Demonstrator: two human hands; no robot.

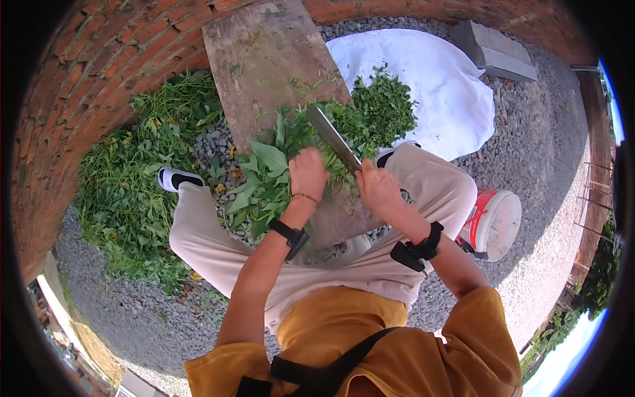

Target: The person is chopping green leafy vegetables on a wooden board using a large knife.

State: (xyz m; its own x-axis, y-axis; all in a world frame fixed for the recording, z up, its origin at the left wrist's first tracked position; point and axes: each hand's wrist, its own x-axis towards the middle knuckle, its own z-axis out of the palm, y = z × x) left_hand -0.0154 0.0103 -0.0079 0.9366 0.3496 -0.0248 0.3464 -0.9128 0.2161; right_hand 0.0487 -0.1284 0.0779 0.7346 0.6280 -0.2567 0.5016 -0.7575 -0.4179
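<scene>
My right hand (379,191) grips the handle of a broad-bladed knife (333,136), its blade slanting up and left over cut greens. Close beside it, my left hand (308,174) is closed on a bunch of leafy green stems (268,161), whose large leaves fan out to the left. Both hands are over a worn wooden board (278,59) lying between my legs. Chopped greens (384,106) are heaped at the board's right edge and spill onto a white cloth sheet (441,89). Small green scraps are scattered on the board's far part.
A large pile of uncut leafy stems (134,198) lies on the gravel at the left, by a brick wall (119,59). To the right of my knee is a white and red plastic bucket (501,226). Concrete blocks (501,52) sit beyond the sheet.
</scene>
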